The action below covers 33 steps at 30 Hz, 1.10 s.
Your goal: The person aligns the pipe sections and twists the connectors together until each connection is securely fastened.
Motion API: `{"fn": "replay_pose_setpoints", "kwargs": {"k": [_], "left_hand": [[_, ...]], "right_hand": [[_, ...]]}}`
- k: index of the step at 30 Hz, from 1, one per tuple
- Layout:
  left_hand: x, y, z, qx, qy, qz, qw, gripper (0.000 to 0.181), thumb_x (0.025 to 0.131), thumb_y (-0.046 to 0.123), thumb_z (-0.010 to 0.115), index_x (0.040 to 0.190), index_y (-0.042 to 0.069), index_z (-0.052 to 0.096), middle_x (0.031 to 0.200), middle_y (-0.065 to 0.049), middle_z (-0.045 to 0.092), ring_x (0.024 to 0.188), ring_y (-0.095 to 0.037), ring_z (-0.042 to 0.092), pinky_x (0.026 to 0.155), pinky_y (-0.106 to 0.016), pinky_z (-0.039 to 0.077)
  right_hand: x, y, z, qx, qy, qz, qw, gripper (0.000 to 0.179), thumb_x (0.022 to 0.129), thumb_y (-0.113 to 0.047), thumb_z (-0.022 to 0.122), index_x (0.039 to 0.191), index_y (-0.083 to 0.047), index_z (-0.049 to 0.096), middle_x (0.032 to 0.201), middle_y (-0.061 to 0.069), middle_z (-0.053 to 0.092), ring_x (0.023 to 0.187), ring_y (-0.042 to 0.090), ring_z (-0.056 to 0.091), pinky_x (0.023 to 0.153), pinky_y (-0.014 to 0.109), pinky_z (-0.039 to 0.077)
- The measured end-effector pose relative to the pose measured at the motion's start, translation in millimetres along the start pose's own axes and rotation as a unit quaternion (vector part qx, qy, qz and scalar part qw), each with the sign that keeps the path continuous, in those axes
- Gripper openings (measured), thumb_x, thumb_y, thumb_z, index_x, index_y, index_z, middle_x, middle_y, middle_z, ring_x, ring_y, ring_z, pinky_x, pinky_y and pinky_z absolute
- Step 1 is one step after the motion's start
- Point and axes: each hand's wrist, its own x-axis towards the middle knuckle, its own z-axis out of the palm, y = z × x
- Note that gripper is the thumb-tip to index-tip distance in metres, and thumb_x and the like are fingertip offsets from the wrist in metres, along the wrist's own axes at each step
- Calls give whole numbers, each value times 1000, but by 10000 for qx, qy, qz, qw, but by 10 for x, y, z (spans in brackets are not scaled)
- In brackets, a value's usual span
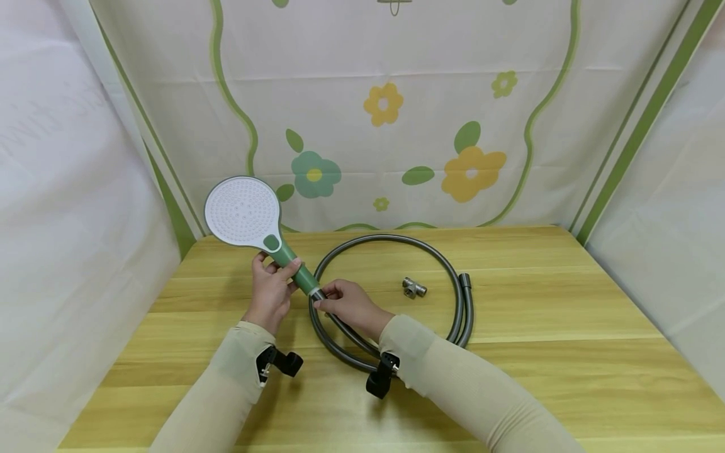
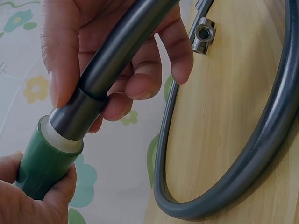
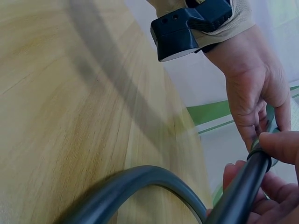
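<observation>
A shower head [image 1: 242, 212] with a white round face and green handle is held up above the table's left side. My left hand [image 1: 270, 290] grips its handle, thumb across the front. The grey shower hose [image 1: 391, 238] lies looped on the table, one end raised to the handle. There my right hand [image 1: 352, 306] pinches the hose's dark end collar [image 2: 78, 114] between thumb and fingers. In the left wrist view the collar sits against the white ring at the handle's end; how far it is threaded on cannot be told.
Inside the hose loop lies a small metal tee fitting [image 1: 413, 287]. The hose's other end [image 1: 465, 280] rests at the loop's right. A flower-printed cloth [image 1: 351, 145] stands behind the wooden table [image 1: 538, 377], with white cloth at both sides.
</observation>
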Motion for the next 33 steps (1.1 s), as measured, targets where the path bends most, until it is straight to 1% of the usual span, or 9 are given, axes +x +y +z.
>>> {"fn": "replay_pose_setpoints", "kwargs": {"k": [11, 18, 24, 29, 31, 33], "left_hand": [[-5, -3, 4, 6, 7, 31, 10000, 77, 94, -1, 57, 149, 20, 7, 127, -9, 41, 108, -23, 56, 91, -37, 51], [0, -9, 2, -10, 9, 38, 10000, 77, 94, -2, 57, 149, 20, 7, 127, -10, 41, 109, -24, 55, 92, -37, 50], [2, -6, 0, -15, 16, 8, 10000, 77, 94, -1, 57, 149, 20, 7, 126, -9, 41, 112, -25, 54, 92, -38, 50], [1, 0, 1, -1, 26, -12, 10000, 78, 94, -1, 57, 149, 20, 6, 127, -9, 40, 110, -24, 55, 93, -38, 49], [-2, 4, 1, -4, 28, -29, 10000, 78, 94, -1, 57, 149, 21, 6, 127, -9, 40, 110, -23, 55, 93, -38, 49], [-6, 11, 0, -13, 31, -52, 10000, 78, 94, -1, 57, 149, 21, 5, 128, -9, 40, 110, -23, 55, 93, -38, 49]], "right_hand": [[-15, 0, -8, 22, -103, -5, 9999, 28, 93, -22, 65, 113, -4, 63, 95, 4, 62, 83, 16, 56, 74, 30, 47], [-18, 6, -2, 52, -144, -15, 9999, 26, 94, -22, 62, 114, -5, 65, 97, 4, 63, 86, 16, 56, 78, 32, 47], [-19, 4, 3, 85, -149, 40, 9998, 27, 93, -22, 62, 114, -5, 66, 99, 3, 64, 88, 19, 58, 80, 34, 48], [-19, -1, -1, 168, -169, 46, 9997, 26, 92, -21, 63, 112, -4, 66, 99, 3, 65, 86, 16, 57, 81, 34, 48], [-15, -2, 0, 185, -180, 63, 9996, 26, 92, -21, 63, 112, -4, 66, 99, 3, 65, 87, 18, 58, 80, 34, 48], [-12, -5, 2, 206, -200, 76, 9996, 28, 92, -21, 63, 114, -4, 65, 99, 4, 64, 90, 23, 61, 79, 34, 49]]}}
